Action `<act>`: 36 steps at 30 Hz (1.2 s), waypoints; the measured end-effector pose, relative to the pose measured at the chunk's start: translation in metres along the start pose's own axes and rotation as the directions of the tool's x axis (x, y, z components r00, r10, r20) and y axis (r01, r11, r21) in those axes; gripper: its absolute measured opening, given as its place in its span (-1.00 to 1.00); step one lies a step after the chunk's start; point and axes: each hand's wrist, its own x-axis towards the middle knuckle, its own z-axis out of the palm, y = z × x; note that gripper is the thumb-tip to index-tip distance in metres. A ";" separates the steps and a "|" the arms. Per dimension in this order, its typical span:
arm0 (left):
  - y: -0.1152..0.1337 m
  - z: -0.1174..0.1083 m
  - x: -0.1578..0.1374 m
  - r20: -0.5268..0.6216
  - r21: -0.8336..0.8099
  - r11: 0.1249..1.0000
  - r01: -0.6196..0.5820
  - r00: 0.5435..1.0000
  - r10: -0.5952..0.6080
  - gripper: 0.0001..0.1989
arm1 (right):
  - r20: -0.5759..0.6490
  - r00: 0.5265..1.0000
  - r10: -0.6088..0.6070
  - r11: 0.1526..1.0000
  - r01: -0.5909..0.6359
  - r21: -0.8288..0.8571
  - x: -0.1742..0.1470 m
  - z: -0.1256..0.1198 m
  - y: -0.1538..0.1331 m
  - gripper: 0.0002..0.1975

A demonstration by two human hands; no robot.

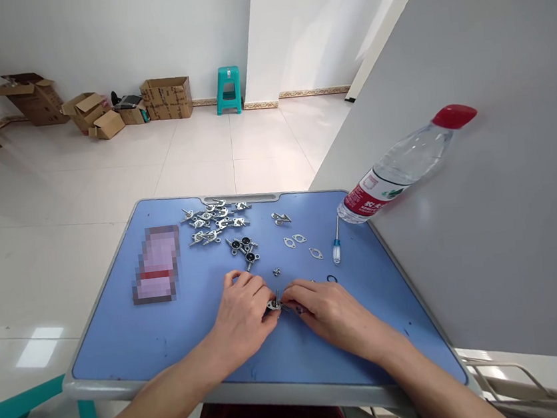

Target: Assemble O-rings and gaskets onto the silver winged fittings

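Observation:
My left hand (246, 306) is closed, thumb and fingers pinching a small silver metal fitting (274, 305) with a thin upright stem. Against the other side of that fitting, my right hand (327, 307) has its fingers drawn together at the part; whether they grip a smaller piece is hidden. Just beyond the hands lie a tiny metal piece (276, 272) and a black rubber ring (332, 279). Farther off are several flat oval metal plates (299, 239), and some fittings with black round centres (250, 258).
A pile of silver fittings (217, 221) covers the blue table's (204, 264) far left. A blurred-out flat object (157, 264) lies left. To the right are a screwdriver (337, 249) and a tall water bottle (395, 172) beside a grey panel (504, 210). Loose metal parts (280, 218) lie mid-table.

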 end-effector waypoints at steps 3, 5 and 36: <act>0.000 0.000 0.000 -0.003 -0.001 1.000 0.000 1.000 0.000 -0.93 | 0.007 1.000 -0.010 1.000 0.010 -0.010 0.000 -0.001 -0.001 -0.70; 0.000 0.000 0.000 -0.008 0.000 1.000 0.003 1.000 -0.003 -0.92 | 0.003 1.000 -0.023 0.999 0.023 -0.025 0.001 -0.002 -0.002 -0.70; 0.000 -0.001 0.000 0.008 0.008 1.000 0.005 1.000 -0.005 -0.92 | 0.124 0.977 0.174 0.969 -0.192 0.157 0.010 -0.006 -0.002 -0.72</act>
